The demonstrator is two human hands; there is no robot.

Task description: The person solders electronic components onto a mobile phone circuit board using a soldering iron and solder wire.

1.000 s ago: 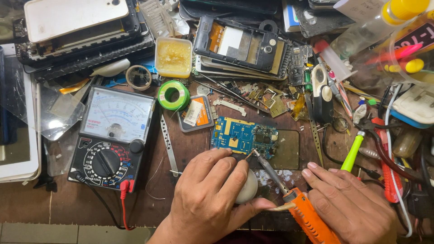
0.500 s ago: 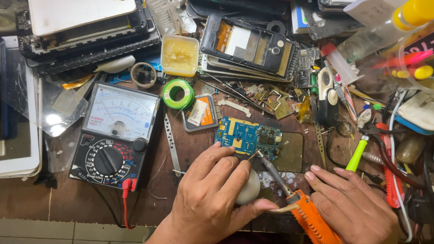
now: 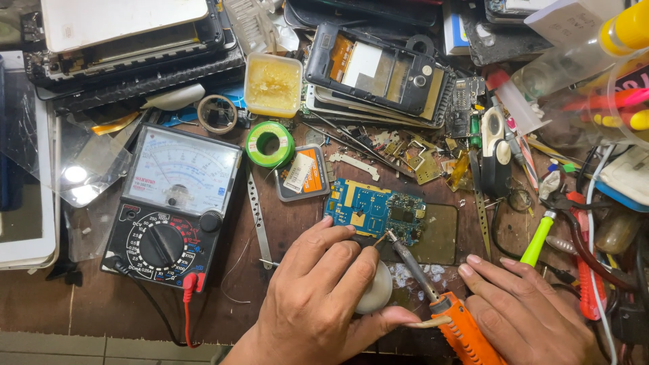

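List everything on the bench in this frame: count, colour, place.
circuit board: 1, blue, centre, at the iron's tip
soldering iron: 1, orange handle, low centre, tip toward the board
white disc: 1, under the left hand
multimeter: 1, black with white dial, left
solder spool: 1, green, above centre
flux tub: 1, yellowish, top centre
tape roll: 1, brownish, left of the tub
phone frames: a stack, dark, top centre
tablet: 1, white-edged, far left
screwdriver: 1, green handle, right
table: 1, brown wood
left hand: by the board, on the disc
right hand: flat on the table, beside the iron
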